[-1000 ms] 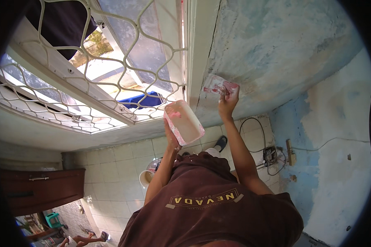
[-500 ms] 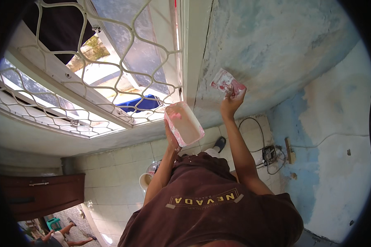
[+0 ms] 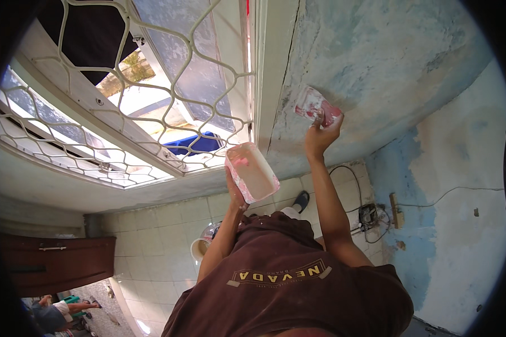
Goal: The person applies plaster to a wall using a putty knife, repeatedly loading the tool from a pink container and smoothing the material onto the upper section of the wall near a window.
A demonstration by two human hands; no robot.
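Observation:
My left hand (image 3: pixel 235 190) grips a rectangular plastic tub (image 3: pixel 257 175) from its left side and underneath. Pale, creamy filler lies inside, with pink showing at one end and smears on the outer wall. My right hand (image 3: pixel 322 137) is raised and closed around a red putty scraper (image 3: pixel 309 105), its broad blade streaked with white filler. The scraper is at the patchy blue-grey wall (image 3: pixel 376 73), just right of the window frame; whether the blade edge touches cannot be told. A long crack runs down the wall beside the frame.
A window with a curled metal grille (image 3: pixel 168 87) fills the upper left. Beneath me, a bucket (image 3: pixel 199 249) stands on the tiled floor (image 3: pixel 152 236). Cables (image 3: pixel 375 216) hang coiled by the right wall. A brown door (image 3: pixel 56 261) is lower left, with a seated person (image 3: pixel 53 315) beyond.
My right hand and the scraper have shifted slightly up and right along the wall. The tub is nearly still in my left hand. The person beyond the door has changed posture.

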